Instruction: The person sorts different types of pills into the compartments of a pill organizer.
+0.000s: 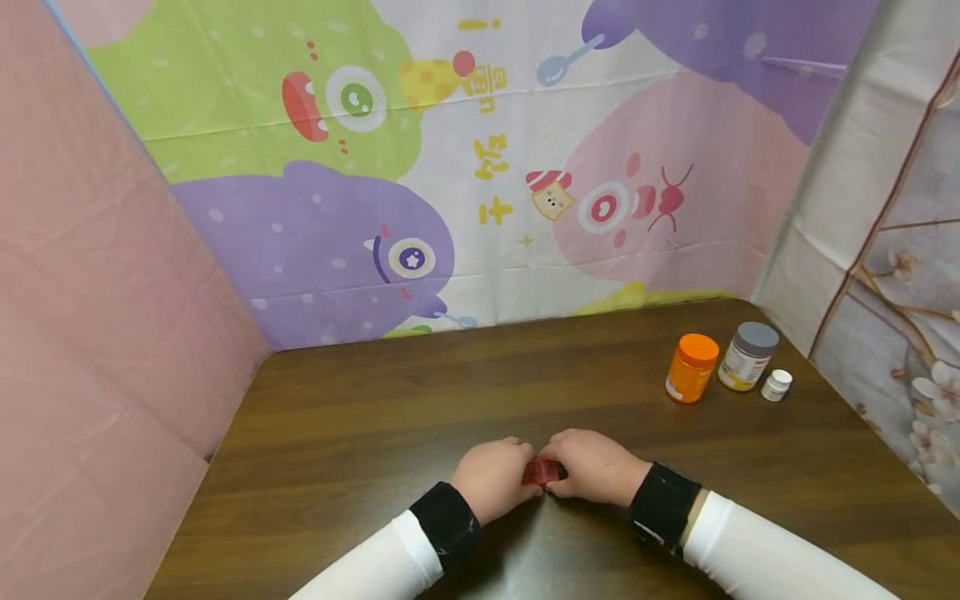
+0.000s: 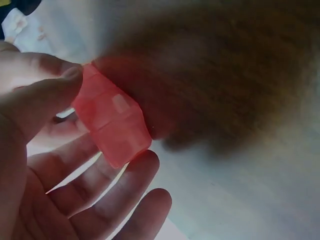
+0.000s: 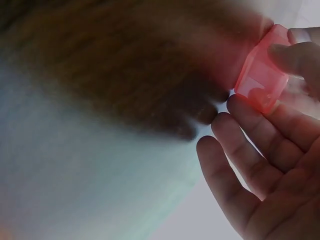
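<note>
Cartoon-print curtain (image 1: 480,275) hangs behind a brown wood-grain table (image 1: 420,400). Left hand (image 1: 495,477) and right hand (image 1: 597,467) nearly meet, fingers partly curled; a gray-lidded jar (image 1: 747,358) and orange jar (image 1: 690,371) stand well apart from them. Between the hands, pinched by both, is a translucent red segmented case (image 1: 542,472). Handling it two-handed seems the step; the next move likely calls for even pressure.

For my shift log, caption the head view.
Left hand and right hand hold a red plastic object; three lidded containers stand at right.
</note>
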`<state>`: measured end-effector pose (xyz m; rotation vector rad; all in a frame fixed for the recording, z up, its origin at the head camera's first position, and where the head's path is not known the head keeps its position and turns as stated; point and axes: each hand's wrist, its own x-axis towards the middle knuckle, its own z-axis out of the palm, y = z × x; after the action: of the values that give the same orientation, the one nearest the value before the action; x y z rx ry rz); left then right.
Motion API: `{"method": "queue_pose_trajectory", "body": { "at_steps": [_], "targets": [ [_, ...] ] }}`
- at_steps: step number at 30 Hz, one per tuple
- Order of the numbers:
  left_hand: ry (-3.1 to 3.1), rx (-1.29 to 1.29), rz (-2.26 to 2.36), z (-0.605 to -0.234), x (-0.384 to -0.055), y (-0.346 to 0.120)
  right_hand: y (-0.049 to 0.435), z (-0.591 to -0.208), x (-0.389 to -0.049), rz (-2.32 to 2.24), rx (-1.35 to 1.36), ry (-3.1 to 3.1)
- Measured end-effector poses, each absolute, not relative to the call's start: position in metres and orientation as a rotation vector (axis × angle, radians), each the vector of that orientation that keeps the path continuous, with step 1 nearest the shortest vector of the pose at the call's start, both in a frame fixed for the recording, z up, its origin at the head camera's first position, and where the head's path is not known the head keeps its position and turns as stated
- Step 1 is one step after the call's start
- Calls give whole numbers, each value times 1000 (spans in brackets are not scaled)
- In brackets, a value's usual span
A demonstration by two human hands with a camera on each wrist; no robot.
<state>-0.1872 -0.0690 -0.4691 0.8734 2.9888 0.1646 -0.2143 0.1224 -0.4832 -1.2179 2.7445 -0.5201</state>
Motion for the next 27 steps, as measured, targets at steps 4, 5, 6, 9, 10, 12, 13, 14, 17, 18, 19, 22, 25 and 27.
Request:
{"method": "queue_pose_trajectory", "body": {
  "at_steps": [4,5,6,9,10,12,13,14,17,18,19,22,25,27],
  "targets": [
    [3022,936,56,-469,-188,-65,121,-483,-214,-498,-1221,2747],
    [3025,944,44,-468,-188,-64,121,-482,-214,-492,-1220,2745],
    [3024,950,41,-468,-189,-64,120,-481,-215,-488,-1218,2744],
    [3006,965,48,-466,-190,-63,120,-479,-214,-473,-1215,2741],
    [2994,967,62,-465,-190,-64,120,-478,-214,-466,-1212,2740],
    [2956,962,112,-461,-192,-66,120,-477,-214,-451,-1215,2742],
    [2930,952,147,-459,-194,-68,120,-476,-214,-446,-1214,2742],
    [2904,941,190,-456,-196,-69,120,-476,-214,-440,-1215,2742],
    [2838,892,323,-449,-202,-74,120,-475,-213,-432,-1207,2736],
    [2821,870,367,-448,-205,-76,120,-474,-214,-432,-1199,2732],
    [2807,846,407,-447,-209,-77,120,-474,-214,-430,-1192,2728],
    [2820,794,445,-449,-220,-77,120,-474,-215,-425,-1196,2719],
    [2880,769,364,-453,-229,-74,119,-475,-216,-424,-1198,2718],
    [2928,774,278,-455,-233,-71,119,-475,-215,-426,-1190,2720]
  ]
}}
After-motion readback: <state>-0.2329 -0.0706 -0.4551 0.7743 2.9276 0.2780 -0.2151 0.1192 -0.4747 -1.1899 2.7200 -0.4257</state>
